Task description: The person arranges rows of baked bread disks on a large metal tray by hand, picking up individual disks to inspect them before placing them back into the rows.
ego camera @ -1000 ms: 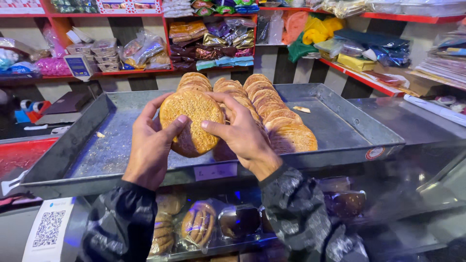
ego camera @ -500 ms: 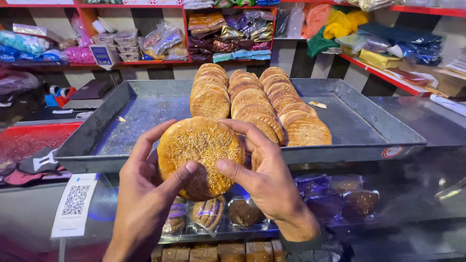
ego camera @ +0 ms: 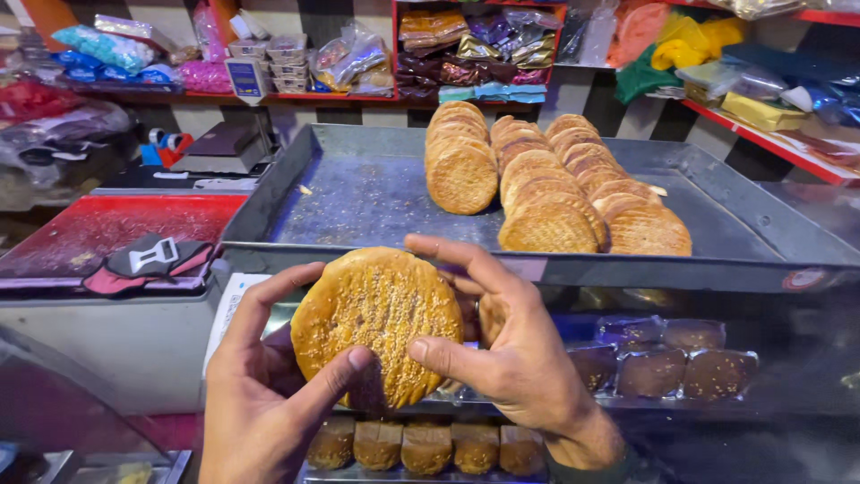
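Currently I hold one round seeded flatbread upright in front of the glass display case, near of the metal tray. My left hand grips its lower left edge, thumb on the face; my right hand clamps the right edge. Best practice, in my judgement: support the rim with spread fingers, press lightly to avoid cracking the crust, and keep clear of the stacked flatbreads further back.

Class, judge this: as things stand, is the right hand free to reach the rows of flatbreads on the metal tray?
Probably not: the right hand and left hand both grip a round flatbread; the tray's flatbreads lie uncovered beyond.
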